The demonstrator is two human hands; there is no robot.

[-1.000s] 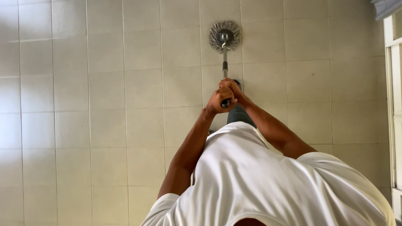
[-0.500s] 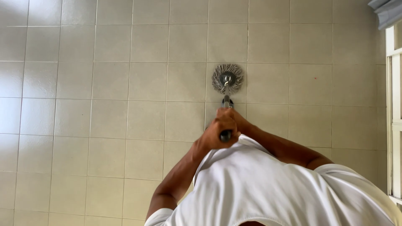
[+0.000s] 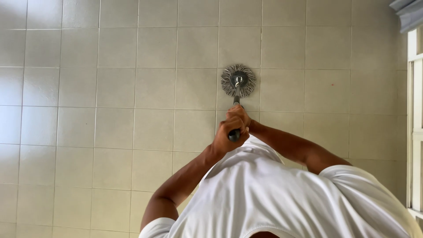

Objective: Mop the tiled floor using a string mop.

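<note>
Overhead, both hands wrap one mop handle: left hand fingers curled tight round its dark end, right hand clamped just beyond. Past the fingers, the round mop head (grey, stringy) rests on the tiled floor.

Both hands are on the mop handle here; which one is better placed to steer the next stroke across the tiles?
Probably the right hand: it grips the mop handle lower, nearer the round mop head. The left hand caps the handle's top end.
</note>
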